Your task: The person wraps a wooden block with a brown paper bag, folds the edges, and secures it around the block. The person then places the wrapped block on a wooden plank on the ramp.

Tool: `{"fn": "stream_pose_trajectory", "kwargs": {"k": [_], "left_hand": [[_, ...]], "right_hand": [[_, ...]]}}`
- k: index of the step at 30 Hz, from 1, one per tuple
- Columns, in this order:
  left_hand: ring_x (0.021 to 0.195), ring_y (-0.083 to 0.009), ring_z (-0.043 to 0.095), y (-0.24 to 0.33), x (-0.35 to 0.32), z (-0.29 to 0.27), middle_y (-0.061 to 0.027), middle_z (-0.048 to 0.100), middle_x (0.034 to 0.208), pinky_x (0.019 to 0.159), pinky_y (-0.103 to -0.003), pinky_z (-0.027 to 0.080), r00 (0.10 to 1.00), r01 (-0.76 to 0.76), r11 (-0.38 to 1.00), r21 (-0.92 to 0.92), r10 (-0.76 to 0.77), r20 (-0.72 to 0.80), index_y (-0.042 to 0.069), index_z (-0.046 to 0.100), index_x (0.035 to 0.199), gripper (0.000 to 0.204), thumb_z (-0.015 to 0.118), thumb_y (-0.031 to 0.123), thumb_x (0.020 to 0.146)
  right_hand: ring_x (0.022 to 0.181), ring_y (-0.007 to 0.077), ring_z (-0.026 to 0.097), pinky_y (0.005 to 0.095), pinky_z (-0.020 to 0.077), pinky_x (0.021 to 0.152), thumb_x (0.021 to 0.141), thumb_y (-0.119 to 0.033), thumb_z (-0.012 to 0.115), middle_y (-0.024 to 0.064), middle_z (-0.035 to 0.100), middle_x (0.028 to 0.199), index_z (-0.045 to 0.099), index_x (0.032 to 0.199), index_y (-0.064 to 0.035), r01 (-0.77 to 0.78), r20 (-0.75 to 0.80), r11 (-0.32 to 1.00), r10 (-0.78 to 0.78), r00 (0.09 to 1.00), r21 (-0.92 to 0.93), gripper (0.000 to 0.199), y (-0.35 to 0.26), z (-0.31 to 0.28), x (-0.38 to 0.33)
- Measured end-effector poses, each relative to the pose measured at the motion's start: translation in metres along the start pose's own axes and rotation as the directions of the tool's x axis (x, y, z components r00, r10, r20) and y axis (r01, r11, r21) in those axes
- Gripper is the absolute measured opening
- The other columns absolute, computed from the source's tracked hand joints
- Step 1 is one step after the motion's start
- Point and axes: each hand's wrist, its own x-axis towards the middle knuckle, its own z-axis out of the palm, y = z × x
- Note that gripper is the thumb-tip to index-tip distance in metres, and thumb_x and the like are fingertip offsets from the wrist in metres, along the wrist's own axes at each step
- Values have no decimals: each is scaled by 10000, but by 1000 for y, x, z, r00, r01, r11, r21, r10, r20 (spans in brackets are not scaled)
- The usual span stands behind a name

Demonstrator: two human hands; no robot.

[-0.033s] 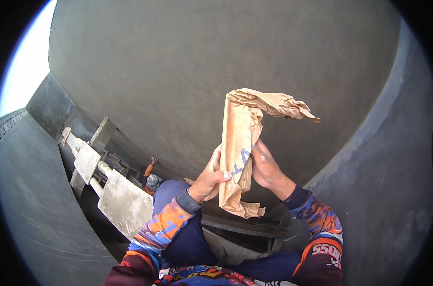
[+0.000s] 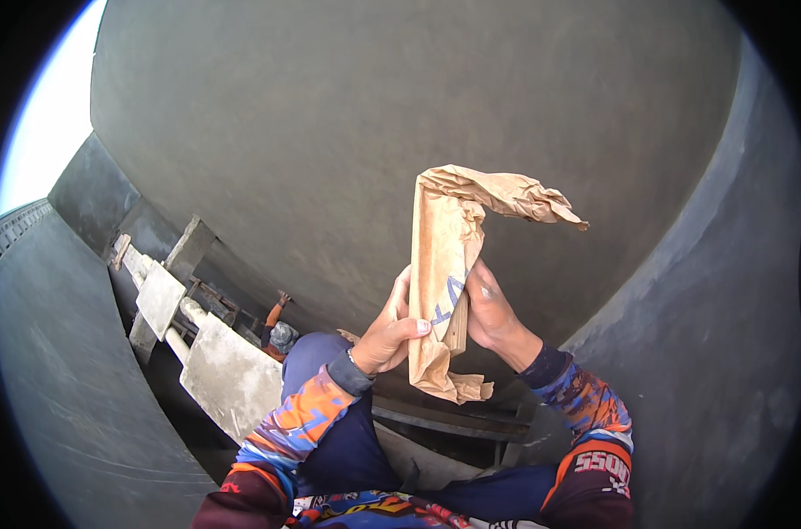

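In front of me I hold a length of crumpled brown paper (image 2: 434, 256) folded around a wooden block (image 2: 458, 328). Bare wood shows along the block's lower right side. My left hand (image 2: 388, 335) is closed on the left edge, its thumb lying over the paper. On the opposite side my right hand (image 2: 495, 317) grips the wrapped block, with its fingers partly hidden behind. Above the block a twisted flap of paper sticks out to the right. A shorter crumpled end hangs below my hands. Blue printing marks the paper's face.
A large curved grey wall (image 2: 330, 115) rises ahead, and another grey wall (image 2: 709, 353) stands at right. To the left, dusty boards (image 2: 228, 375) lie beside a dark gap. Another person (image 2: 283, 337) in a grey head covering is lower down, one arm raised toward the wall.
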Motion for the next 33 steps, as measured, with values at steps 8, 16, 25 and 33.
{"fn": "stream_pose_trajectory", "kwargs": {"k": [8,16,25,33], "left_hand": [[1114,-230,616,15,7,-14,-130,624,1149,1009,-383,463,860,-11,671,742,384,-335,27,372,1404,748,804,250,834],[1079,-250,639,-16,21,-37,-190,638,1144,938,-376,513,803,98,593,799,426,-415,-80,464,1273,661,779,328,859],[974,-179,615,-11,33,-56,-139,688,1057,879,-339,476,661,67,772,633,441,-607,-75,623,1148,371,541,259,1010],[870,-91,617,1,24,-72,-50,688,994,815,-267,489,691,-115,875,470,411,-595,-61,620,1132,313,404,157,1071]], "right_hand": [[1034,278,648,394,515,851,891,-252,671,186,629,1113,483,1191,-6,-36,-119,537,-120,986,-843,431,-10,-17,23],[863,436,681,511,577,706,813,-389,735,247,567,1031,482,1206,-5,39,77,-233,-153,985,-972,605,10,15,18],[889,440,672,511,563,772,779,-349,748,255,583,1049,490,1191,-4,-17,0,-242,-69,998,-970,596,5,9,7],[924,269,632,382,494,855,793,-376,744,188,656,971,552,1051,34,-113,-121,347,-2,993,-931,521,-24,-58,28]]}}
